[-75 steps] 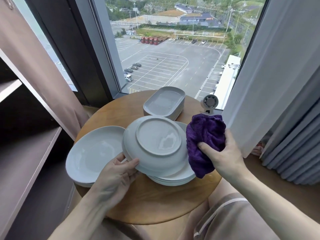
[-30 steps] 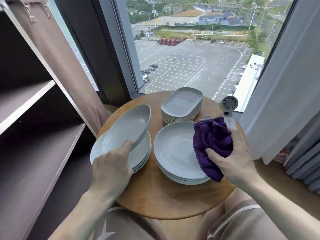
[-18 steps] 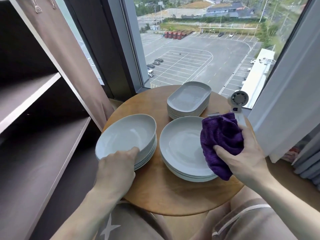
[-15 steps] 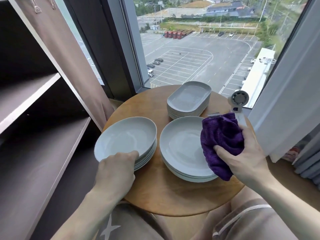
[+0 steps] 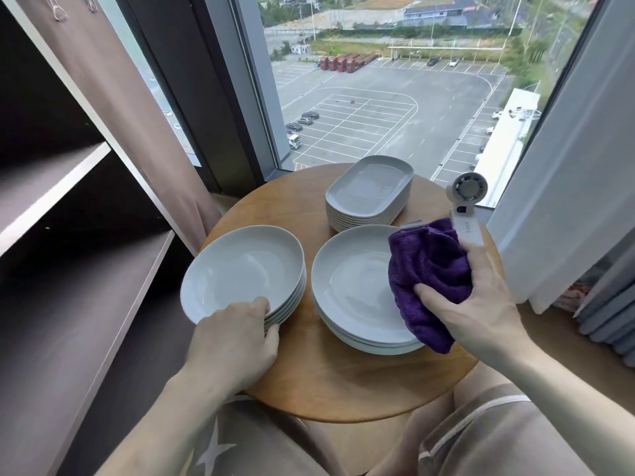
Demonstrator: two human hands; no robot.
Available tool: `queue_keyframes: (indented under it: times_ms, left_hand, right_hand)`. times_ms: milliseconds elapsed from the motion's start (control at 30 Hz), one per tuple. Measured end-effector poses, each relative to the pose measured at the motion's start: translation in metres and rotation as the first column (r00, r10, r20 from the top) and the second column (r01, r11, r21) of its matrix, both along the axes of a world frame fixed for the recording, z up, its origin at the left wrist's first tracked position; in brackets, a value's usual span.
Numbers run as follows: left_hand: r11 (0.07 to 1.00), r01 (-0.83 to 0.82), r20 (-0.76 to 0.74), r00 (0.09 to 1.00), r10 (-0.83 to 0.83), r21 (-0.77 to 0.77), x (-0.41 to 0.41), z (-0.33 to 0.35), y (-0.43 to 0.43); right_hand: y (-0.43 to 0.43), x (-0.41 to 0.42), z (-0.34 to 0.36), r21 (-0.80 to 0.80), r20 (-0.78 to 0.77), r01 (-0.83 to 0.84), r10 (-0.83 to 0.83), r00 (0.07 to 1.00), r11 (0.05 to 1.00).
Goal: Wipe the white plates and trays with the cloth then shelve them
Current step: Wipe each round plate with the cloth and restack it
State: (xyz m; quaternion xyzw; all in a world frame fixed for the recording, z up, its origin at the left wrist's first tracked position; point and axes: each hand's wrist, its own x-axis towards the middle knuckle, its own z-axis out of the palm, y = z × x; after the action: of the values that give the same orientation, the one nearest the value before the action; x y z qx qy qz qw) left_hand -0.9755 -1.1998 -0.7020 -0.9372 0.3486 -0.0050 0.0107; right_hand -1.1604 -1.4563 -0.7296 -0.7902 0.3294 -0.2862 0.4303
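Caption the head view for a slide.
Left hand grips the left plate stack; right hand holds a purple cloth by the right plate stack.

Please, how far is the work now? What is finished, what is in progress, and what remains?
Done: nothing is shelved; no dish shows on the shelves. Whether any plate is already wiped, I cannot tell.
In hand: the right hand grips the cloth at the edge of the right stack; the left hand holds the rim of the left stack.
Left: the trays, untouched, and shelving all three stacks.

Tray stack (image 5: 369, 194) stands behind two white plate stacks (image 5: 240, 269); purple cloth (image 5: 429, 269) overlaps the right.
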Motion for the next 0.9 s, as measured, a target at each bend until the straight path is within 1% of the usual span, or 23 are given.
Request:
queue_keyframes:
  times_ms: [100,133,167,200,267,300,333,433,567,633,733,900]
  left_hand:
    - [1.0,0.002,0.004,1.0,-0.002,0.03,-0.004,-0.006,-0.001]
    - [1.0,0.012,-0.007,1.0,-0.011,0.015,-0.005,-0.008,-0.002]
    - [0.998,0.038,-0.027,0.999,-0.039,-0.049,-0.007,-0.009,-0.004]
    - [0.984,0.082,-0.051,0.995,-0.091,-0.157,-0.009,-0.008,-0.006]
    - [0.91,0.198,-0.086,0.966,-0.245,-0.363,-0.016,-0.006,-0.011]
    - [0.874,0.243,-0.097,0.946,-0.31,-0.421,-0.02,-0.007,-0.014]
    - [0.856,0.27,-0.111,0.93,-0.35,-0.441,-0.025,-0.01,-0.017]
    - [0.864,0.284,-0.148,0.917,-0.372,-0.415,-0.033,-0.022,-0.021]
    - [0.864,0.273,-0.176,0.911,-0.374,-0.423,-0.035,-0.029,-0.023]
    - [0.861,0.246,-0.228,0.899,-0.375,-0.446,-0.037,-0.03,-0.022]
    - [0.855,0.224,-0.29,0.875,-0.388,-0.468,-0.04,-0.033,-0.024]
    - [0.833,0.196,-0.321,0.858,-0.401,-0.518,-0.037,-0.036,-0.027]
  right_hand:
    - [0.002,0.0,0.002,-0.011,-0.036,-0.005,0.005,0.999,1.0]
    - [0.003,0.0,0.003,-0.013,-0.042,-0.006,0.006,0.999,1.0]
    - [0.003,0.0,0.003,-0.014,-0.046,-0.006,0.006,0.999,1.0]
    - [0.004,0.0,0.004,-0.016,-0.053,-0.005,0.004,0.999,1.0]
    - [0.006,0.0,0.004,-0.03,-0.084,-0.004,0.001,0.996,1.0]
    - [0.007,0.0,0.005,-0.045,-0.108,-0.007,0.002,0.994,0.999]
    - [0.008,0.0,0.006,-0.069,-0.139,-0.017,0.007,0.99,0.997]
    - [0.007,0.002,0.009,-0.135,-0.223,-0.096,0.065,0.973,0.986]
    - [0.003,0.0,0.012,-0.066,-0.27,-0.136,0.114,0.956,0.988]
    - [0.004,0.0,0.013,-0.057,-0.298,-0.139,0.116,0.947,0.989]
    - [0.01,0.002,0.017,-0.09,-0.358,-0.139,0.098,0.929,0.986]
    - [0.023,0.002,0.029,-0.128,-0.464,-0.159,0.082,0.882,0.979]
